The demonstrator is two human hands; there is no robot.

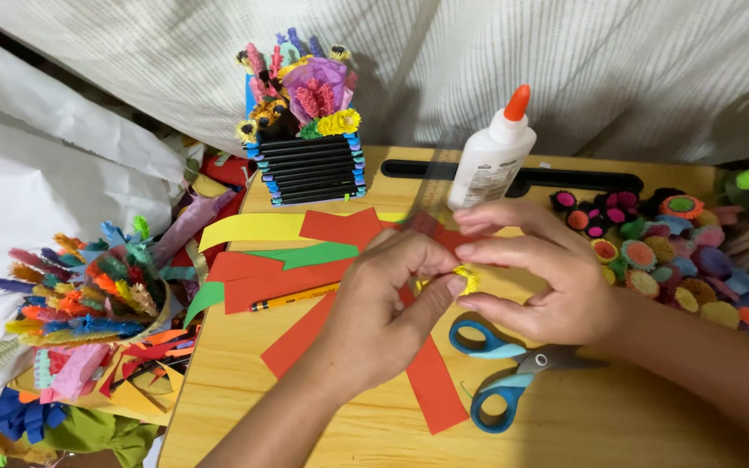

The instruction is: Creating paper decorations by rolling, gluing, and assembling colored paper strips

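Observation:
A small yellow fringed paper roll (466, 278) sits between the fingertips of both my hands above the wooden table (340, 425). My left hand (387, 312) pinches it from the left with thumb and forefinger. My right hand (535, 273) holds it from the right, fingers curled around it. Under my hands lie red paper strips (431, 381), a green strip (309, 256) and a yellow strip (249, 228). A yellow pencil (292, 297) rests on the red paper to the left.
Blue-handled scissors (500, 368) lie just below my right hand. A white glue bottle (491, 156) with an orange cap stands behind. A black stick box of paper flowers (309, 165) stands at the back, several rolled paper flowers (669, 251) at right, fringed paper scraps (88, 303) at left.

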